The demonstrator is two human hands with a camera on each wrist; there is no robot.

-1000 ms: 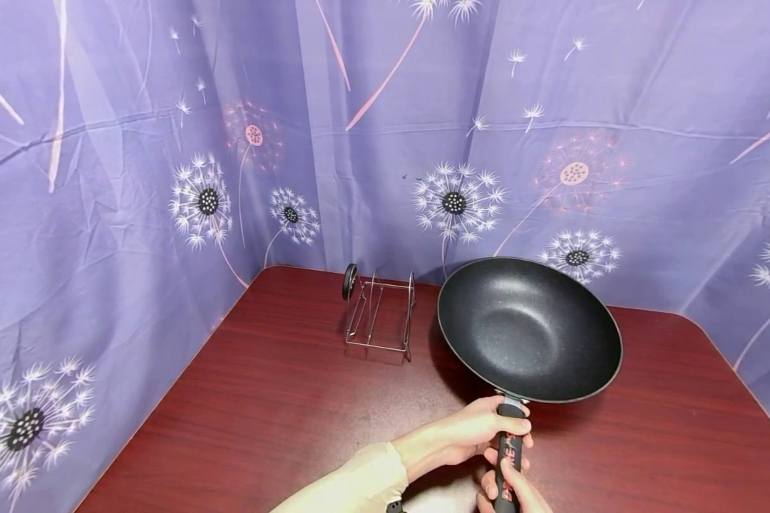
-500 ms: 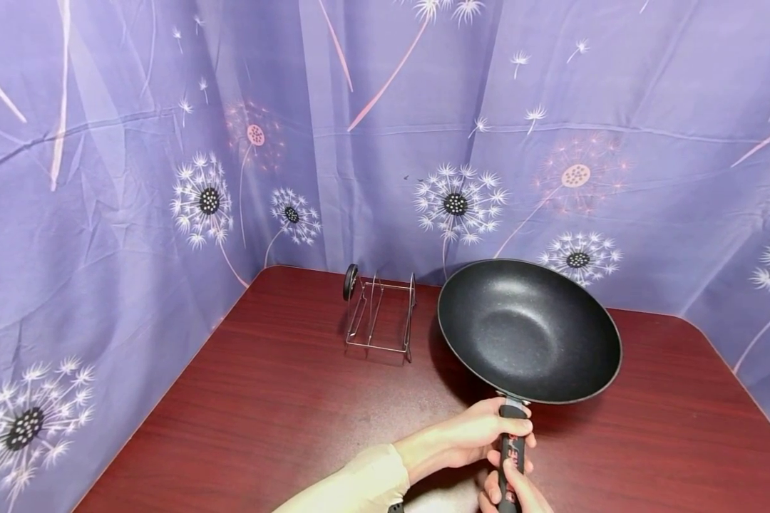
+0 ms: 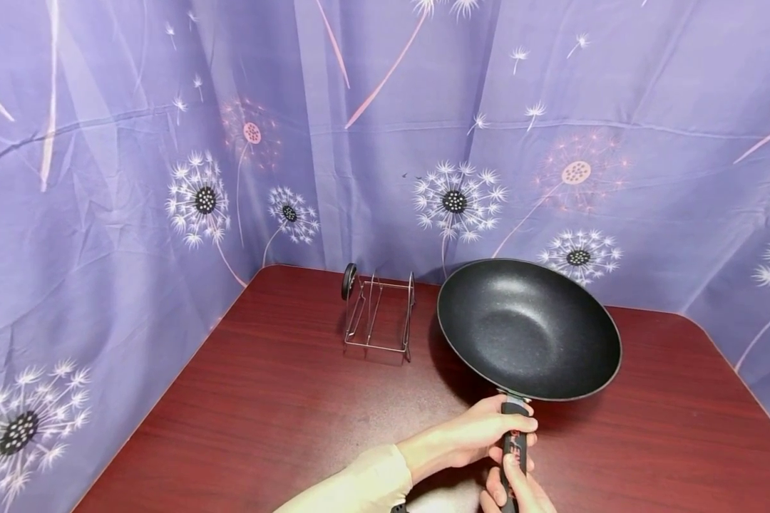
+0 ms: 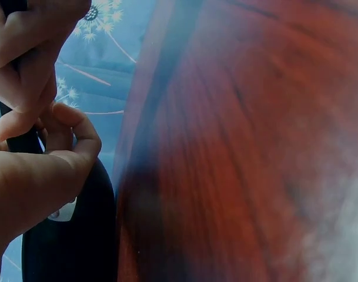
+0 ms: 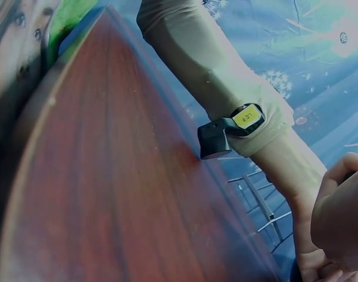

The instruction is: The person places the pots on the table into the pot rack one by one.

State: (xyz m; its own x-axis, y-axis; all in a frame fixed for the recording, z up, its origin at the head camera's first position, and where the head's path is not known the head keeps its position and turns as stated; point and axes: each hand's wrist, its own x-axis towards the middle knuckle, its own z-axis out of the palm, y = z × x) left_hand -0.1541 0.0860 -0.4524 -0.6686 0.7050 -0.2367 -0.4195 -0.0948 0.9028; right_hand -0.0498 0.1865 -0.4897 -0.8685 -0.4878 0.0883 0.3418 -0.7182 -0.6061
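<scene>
Since the earlier frame, the handle (image 3: 515,443) and the two hands on it have shifted slightly toward 3 o'clock, while the bowl of the black pan (image 3: 529,328) lies almost where it was. With the person at 6 o'clock, the pan sits over the right half of the bench (image 3: 282,399), its handle pointing to 6 o'clock; whether its base touches the surface cannot be told. The left hand (image 3: 478,432) grips the handle just below the bowl, thumb laid across the top and fingers curled beneath, with fingertips showing at the 3 o'clock side. The right hand (image 3: 520,491) holds the handle just below that, thumb along the top and fingers wrapped round from the 9 o'clock side. A pale sleeve (image 3: 353,484) reaches the left hand from 8 o'clock. In the right wrist view, a black wrist device (image 5: 226,134) with a yellow label sits over that sleeve. At the pan's 9 o'clock, apart from it, stands a wire rack (image 3: 371,310) with a black disc (image 3: 349,281) at its 10 o'clock corner. A purple dandelion-print curtain (image 3: 385,178) hangs behind, toward 12 o'clock.
</scene>
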